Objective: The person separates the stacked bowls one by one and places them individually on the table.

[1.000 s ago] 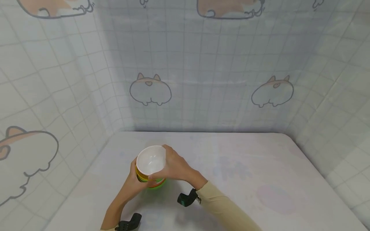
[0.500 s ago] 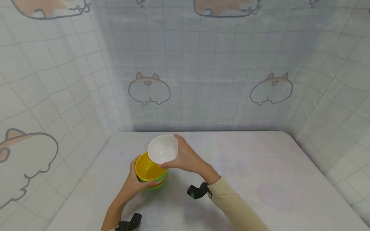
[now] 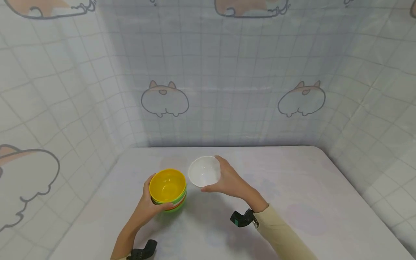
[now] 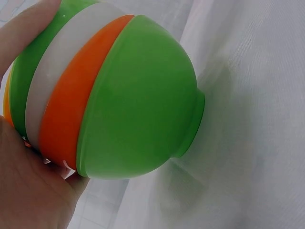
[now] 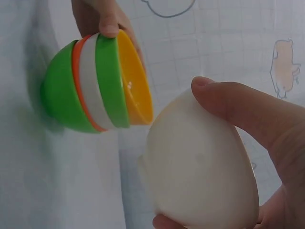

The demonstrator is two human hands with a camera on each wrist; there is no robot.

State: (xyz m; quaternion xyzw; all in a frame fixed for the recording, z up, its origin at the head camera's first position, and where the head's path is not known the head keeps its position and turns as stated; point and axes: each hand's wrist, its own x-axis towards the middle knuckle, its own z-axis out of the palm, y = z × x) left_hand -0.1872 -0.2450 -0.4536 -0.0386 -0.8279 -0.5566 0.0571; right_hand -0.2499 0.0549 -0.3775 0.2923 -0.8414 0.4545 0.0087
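Observation:
My left hand point(image 3: 147, 204) grips the side of a nested stack of bowls on the table, its thumb at the front. A yellow bowl point(image 3: 167, 185) is topmost. Below it the left wrist view shows a green bowl point(image 4: 28, 71), a white one point(image 4: 55, 59), an orange one point(image 4: 71, 100) and another green bowl point(image 4: 143, 100) at the bottom. My right hand point(image 3: 232, 180) holds a separate white bowl point(image 3: 204, 171) by its right side, thumb and fingers spread around it. That bowl is in the air just right of the stack, its opening tilted toward the head camera.
A pale patterned cloth covers the table point(image 3: 292, 187). Grid-patterned curtains point(image 3: 227, 72) with cartoon corgis stand behind it and along both sides. Each wrist wears a black camera mount point(image 3: 242, 218).
My right hand has lifted the white bowl off the stack and carried it to the right, uncovering the yellow bowl. The left hand has stayed on the stack.

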